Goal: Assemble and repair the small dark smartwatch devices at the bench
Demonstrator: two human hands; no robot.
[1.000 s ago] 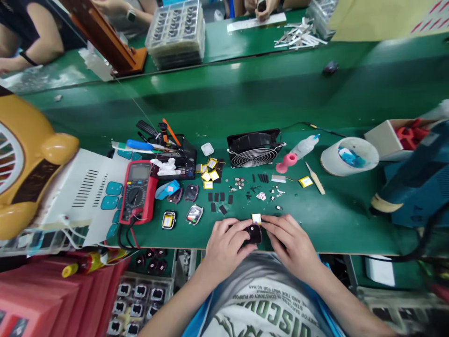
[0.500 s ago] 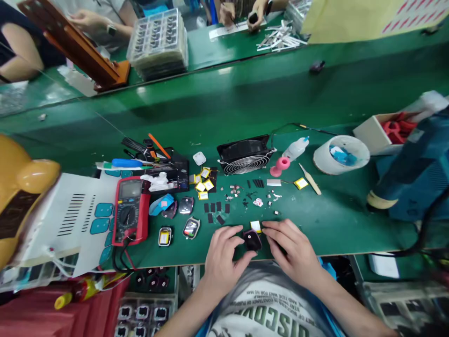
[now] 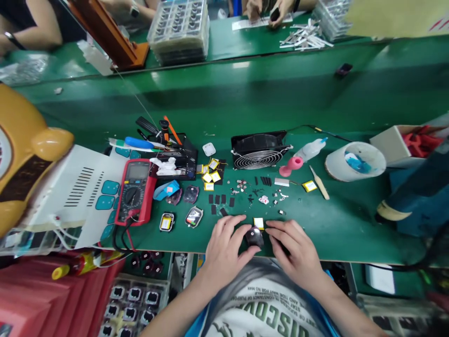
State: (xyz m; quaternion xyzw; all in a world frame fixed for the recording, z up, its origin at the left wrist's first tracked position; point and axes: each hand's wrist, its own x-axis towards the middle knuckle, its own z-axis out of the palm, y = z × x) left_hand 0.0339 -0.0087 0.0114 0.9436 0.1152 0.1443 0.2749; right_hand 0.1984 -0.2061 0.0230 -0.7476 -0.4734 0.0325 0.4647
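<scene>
My left hand [image 3: 229, 241] grips a dark, glossy smartwatch back cover [image 3: 254, 237] between thumb and fingers, at the front of the green bench. A small white and yellow battery [image 3: 258, 223] lies against the cover's far edge. My right hand [image 3: 294, 241] is open, its fingers stretched towards the battery's right side; whether they touch it I cannot tell. Left of my hands sit a watch case with a yellow battery inside [image 3: 167, 222] and another watch case [image 3: 194, 217]. Black rectangular pads [image 3: 217, 200] lie just beyond my left hand.
A red multimeter [image 3: 133, 192] and a tool holder [image 3: 185, 164] stand left. Loose batteries [image 3: 211, 177], a black fan [image 3: 259, 150], a pink pump-shaped object [image 3: 291, 166] and a white tub [image 3: 355, 161] line the back. Tweezers [image 3: 319, 182] lie right. Co-workers' hands [image 3: 277, 11] show across the bench.
The whole view has shifted with my head. The dark cover has tilted slightly in my left hand and now catches light. My right hand stays beside the battery.
</scene>
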